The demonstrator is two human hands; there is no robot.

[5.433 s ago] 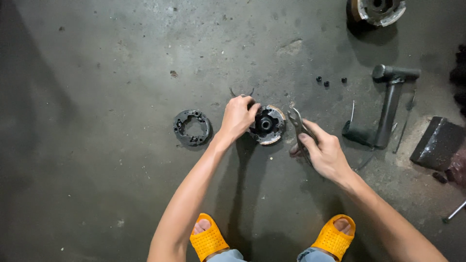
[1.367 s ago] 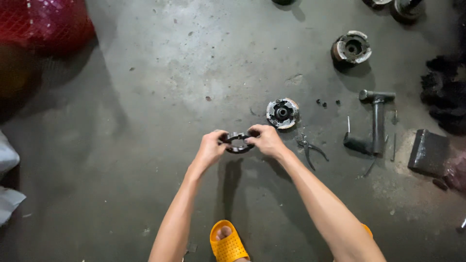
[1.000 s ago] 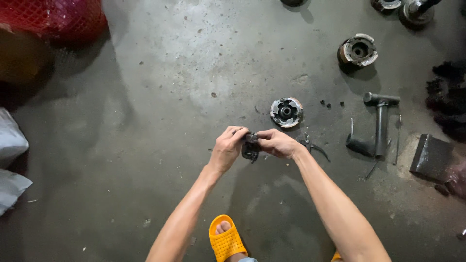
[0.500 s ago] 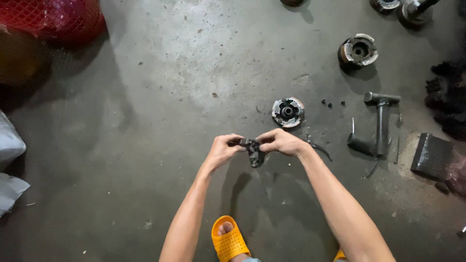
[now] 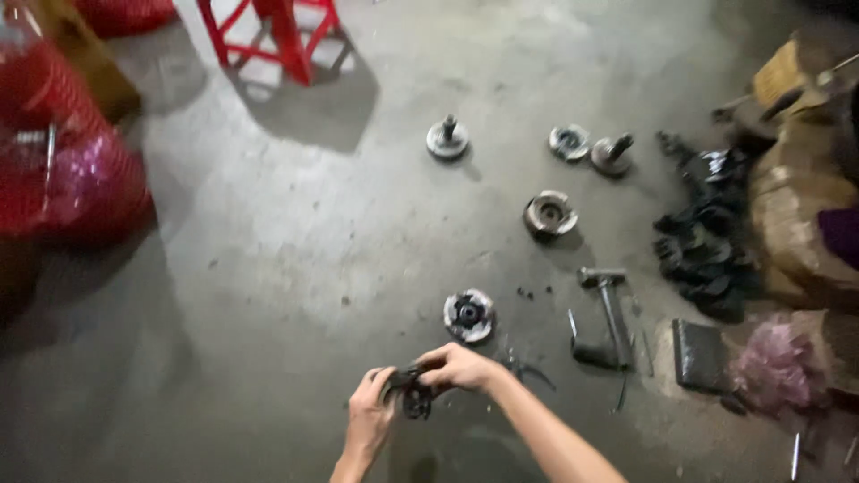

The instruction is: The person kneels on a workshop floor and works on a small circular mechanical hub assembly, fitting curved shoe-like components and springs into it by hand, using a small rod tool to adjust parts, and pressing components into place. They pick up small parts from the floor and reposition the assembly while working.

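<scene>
Both my hands hold a small black ring-shaped metal part (image 5: 413, 394) low in the view, above the concrete floor. My left hand (image 5: 369, 416) grips its left side and my right hand (image 5: 458, 367) pinches its upper right side. A round silver hub with a dark centre (image 5: 469, 315) lies on the floor just beyond my right hand. A pair of pliers (image 5: 528, 368) lies by my right wrist, partly hidden.
A hammer-like tool (image 5: 608, 313) and a dark flat block (image 5: 698, 354) lie to the right. Further off sit several round metal parts (image 5: 549, 213), a black pile of parts (image 5: 707, 241) and sacks at right. A red stool (image 5: 273, 31) and red mesh bags (image 5: 72, 170) stand at left.
The view has tilted up and pulled back, showing more floor and parts beyond. My hands stay together on the black ring, now low in the frame; earlier the ring lay on the floor.
</scene>
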